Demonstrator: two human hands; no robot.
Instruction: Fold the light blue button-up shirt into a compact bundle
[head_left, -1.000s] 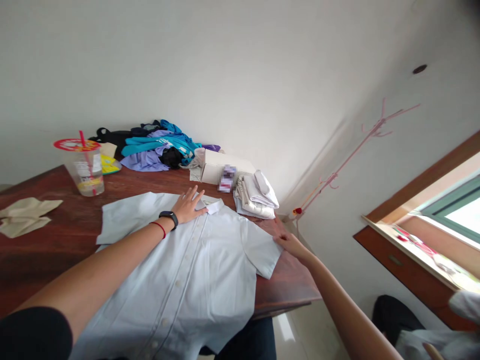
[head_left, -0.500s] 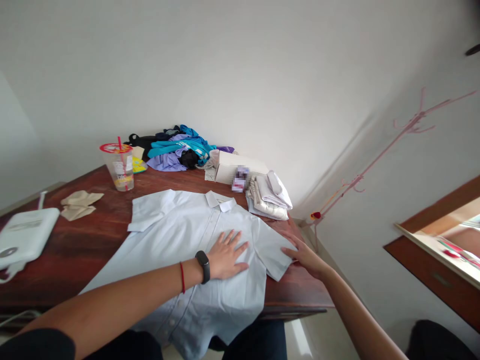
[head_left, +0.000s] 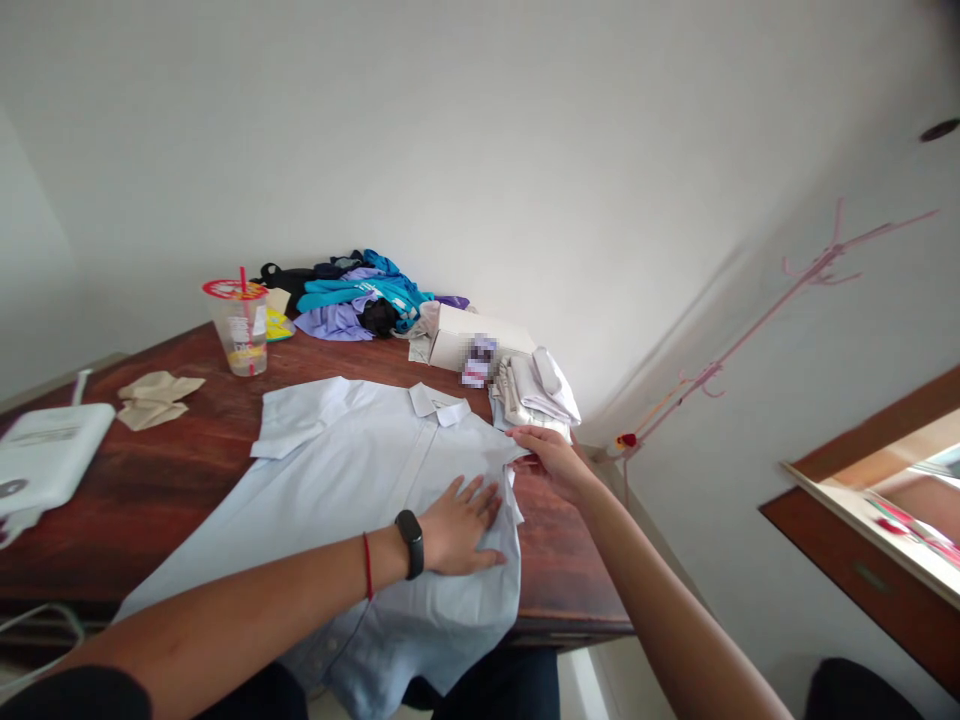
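Note:
A pale short-sleeved button shirt (head_left: 382, 450) lies spread on the dark wooden table, its collar toward the wall and its lower end hanging over the near edge. My left hand (head_left: 461, 527) rests flat on the shirt's front, fingers spread, right of the button line. At the right shoulder, my right hand (head_left: 551, 458) pinches the cloth between thumb and fingers. The right sleeve is gathered and tucked by that hand, partly out of view, while the left sleeve lies flat.
Folded clothes (head_left: 536, 390) and a white box (head_left: 450, 335) sit behind the shirt. Further left are a clothes heap (head_left: 367, 295), a plastic cup (head_left: 244, 335), brown paper (head_left: 157, 398) and a white device (head_left: 56, 450). A pink rack (head_left: 765, 315) stands right.
My right hand has moved left and away from me, from the sleeve's end to the shoulder, and the right sleeve is drawn inward. My left hand stays on the shirt.

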